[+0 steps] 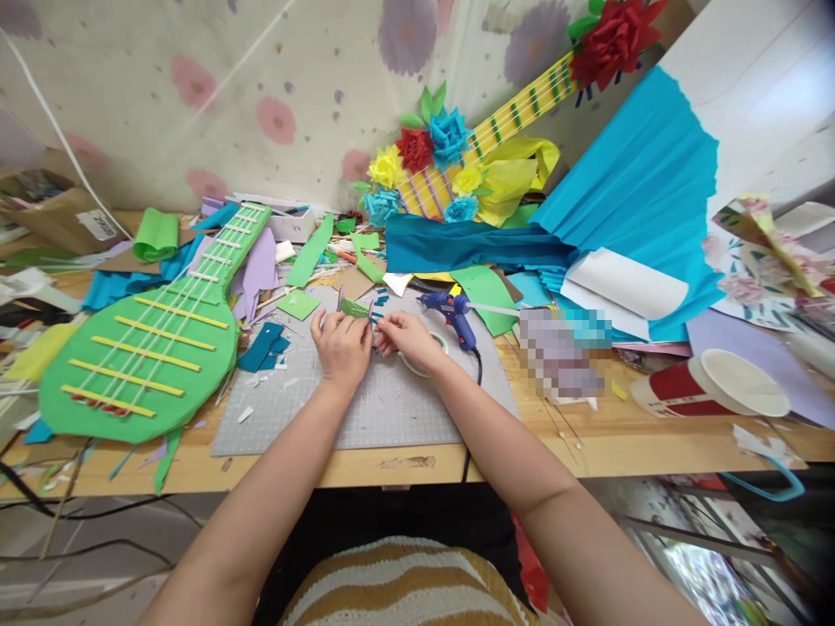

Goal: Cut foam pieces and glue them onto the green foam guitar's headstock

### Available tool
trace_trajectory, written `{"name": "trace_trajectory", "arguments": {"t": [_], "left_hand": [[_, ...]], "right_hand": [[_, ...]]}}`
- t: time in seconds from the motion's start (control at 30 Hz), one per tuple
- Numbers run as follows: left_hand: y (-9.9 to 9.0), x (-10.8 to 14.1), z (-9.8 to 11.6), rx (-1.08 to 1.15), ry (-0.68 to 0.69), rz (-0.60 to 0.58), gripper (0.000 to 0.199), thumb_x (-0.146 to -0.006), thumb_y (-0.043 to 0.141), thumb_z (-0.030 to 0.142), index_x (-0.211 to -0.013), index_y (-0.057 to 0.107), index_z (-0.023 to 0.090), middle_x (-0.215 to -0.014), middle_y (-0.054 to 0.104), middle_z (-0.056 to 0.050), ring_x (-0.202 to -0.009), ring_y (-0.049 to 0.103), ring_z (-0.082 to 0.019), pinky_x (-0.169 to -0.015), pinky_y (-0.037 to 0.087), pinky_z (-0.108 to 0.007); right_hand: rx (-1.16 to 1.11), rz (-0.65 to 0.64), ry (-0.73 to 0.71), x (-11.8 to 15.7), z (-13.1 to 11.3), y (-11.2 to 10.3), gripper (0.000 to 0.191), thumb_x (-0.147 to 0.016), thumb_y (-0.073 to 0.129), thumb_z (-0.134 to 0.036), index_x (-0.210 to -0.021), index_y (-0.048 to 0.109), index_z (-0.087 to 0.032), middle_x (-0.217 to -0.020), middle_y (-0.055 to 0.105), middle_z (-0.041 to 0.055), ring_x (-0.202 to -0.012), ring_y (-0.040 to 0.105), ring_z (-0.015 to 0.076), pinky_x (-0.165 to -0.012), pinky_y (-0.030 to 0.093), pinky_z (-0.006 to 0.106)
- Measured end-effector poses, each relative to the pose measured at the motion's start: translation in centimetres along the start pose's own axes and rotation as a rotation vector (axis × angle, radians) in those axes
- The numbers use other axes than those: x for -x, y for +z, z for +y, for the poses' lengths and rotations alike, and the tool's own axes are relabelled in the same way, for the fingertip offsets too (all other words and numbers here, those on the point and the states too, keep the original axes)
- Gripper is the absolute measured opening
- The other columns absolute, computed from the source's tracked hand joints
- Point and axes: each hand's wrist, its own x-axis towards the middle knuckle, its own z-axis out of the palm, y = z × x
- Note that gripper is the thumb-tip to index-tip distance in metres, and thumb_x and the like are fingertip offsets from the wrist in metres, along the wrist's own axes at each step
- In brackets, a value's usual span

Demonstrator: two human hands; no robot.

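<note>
Above the grey cutting mat point(274, 430), my left hand point(343, 348) is closed on a small green paper piece point(356, 309) with thin purple edges. Close to its right side, my right hand point(405, 339) pinches at a small dark blue strip point(377, 318); its fingertips nearly meet those of the left hand. Behind my right wrist lies a roll of tape point(444, 343), partly covered. A blue glue gun point(451, 313) rests on the mat to the right. Folded dark blue crepe paper point(262, 348) and tiny scraps lie left of my hands.
A green paper lute point(150, 348) with yellow bars lies at left. Behind stands a yellow guitar neck point(522, 109) with paper flowers. Blue crepe paper point(639, 200) spreads at right, near a red-and-white paper cup point(711, 382) on its side. A black cord point(480, 369) crosses the table edge.
</note>
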Motion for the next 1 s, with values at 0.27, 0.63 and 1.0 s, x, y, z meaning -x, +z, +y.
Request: {"name": "trace_trajectory", "arguments": {"t": [0.27, 0.63, 1.0], "left_hand": [[0.0, 0.0, 0.0, -0.005, -0.015, -0.008, 0.017, -0.080, 0.048, 0.029, -0.074, 0.064, 0.023, -0.072, 0.065, -0.003, -0.085, 0.052, -0.021, -0.100, 0.022, -0.044], [-0.1, -0.1, -1.2, 0.009, -0.171, 0.070, 0.018, -0.078, 0.051, 0.033, -0.072, 0.066, 0.024, -0.068, 0.066, -0.002, -0.080, 0.052, -0.021, -0.101, 0.020, -0.046], [-0.1, -0.2, -0.5, 0.062, -0.098, 0.012, 0.017, -0.077, 0.053, 0.030, -0.066, 0.065, 0.025, -0.065, 0.066, -0.001, -0.082, 0.053, -0.020, -0.100, 0.023, -0.046]], "right_hand": [[-0.045, -0.034, 0.010, 0.0, -0.1, 0.2, 0.022, -0.083, 0.050, -0.029, -0.066, 0.051, -0.016, -0.052, 0.059, -0.0024, -0.043, 0.055, 0.0057, -0.041, 0.045, 0.015], [0.010, 0.026, 0.032, 0.4, -0.3, -0.3, 0.020, -0.083, 0.048, -0.029, -0.068, 0.050, -0.016, -0.052, 0.058, -0.0023, -0.041, 0.053, 0.0057, -0.041, 0.044, 0.016], [0.054, 0.106, -0.088, -0.5, 0.3, 1.3, 0.025, -0.081, 0.049, -0.036, -0.064, 0.048, -0.017, -0.050, 0.054, -0.0046, -0.039, 0.047, 0.0037, -0.036, 0.038, 0.013]]}}
